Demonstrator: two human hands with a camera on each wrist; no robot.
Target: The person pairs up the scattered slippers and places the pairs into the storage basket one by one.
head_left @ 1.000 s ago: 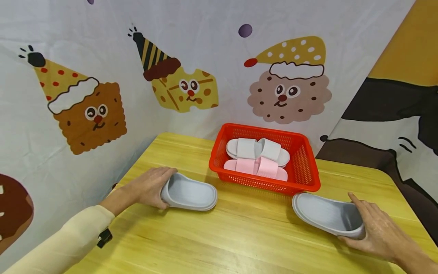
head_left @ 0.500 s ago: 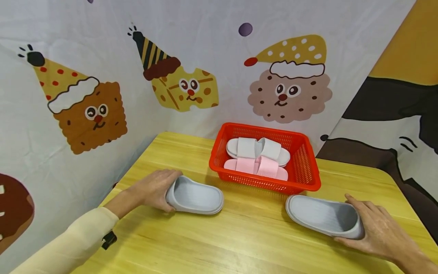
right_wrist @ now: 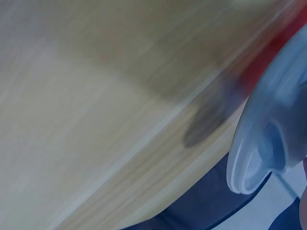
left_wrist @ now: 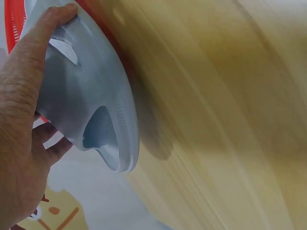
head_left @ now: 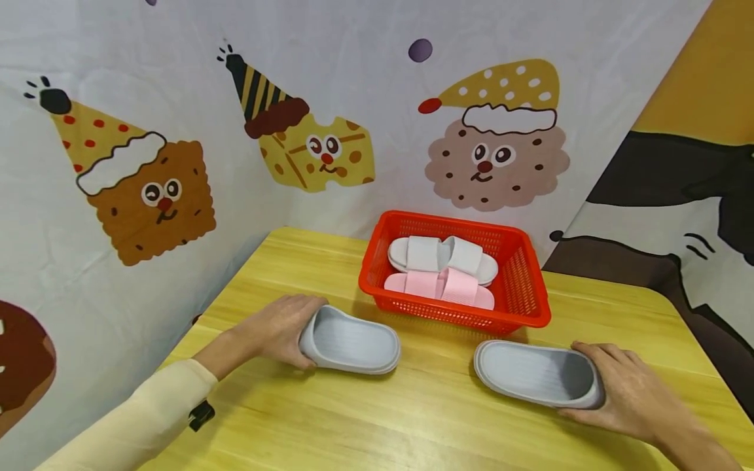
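My left hand (head_left: 283, 330) grips a grey slipper (head_left: 356, 343) by its closed toe end, thumb on the near side and fingers round the far side. In the left wrist view, that slipper (left_wrist: 91, 86) is seen from its side, over the wooden table. On the right, my right hand (head_left: 627, 392) holds a matching grey slipper (head_left: 530, 369) the same way, its heel pointing left. The right wrist view catches only part of this slipper (right_wrist: 268, 129) at its edge. The two heels face each other with a gap between them.
Behind the slippers stands a red plastic basket (head_left: 385, 297) holding a pair of white slippers (head_left: 423, 254) and a pair of pink slippers (head_left: 421, 285). Everything is on a wooden table (head_left: 377, 425), backed by a printed cloth (head_left: 330, 52).
Both grey slippers have come closer together: my left hand has moved right with its slipper, and my right hand has moved left with the other. The basket has stayed in place.
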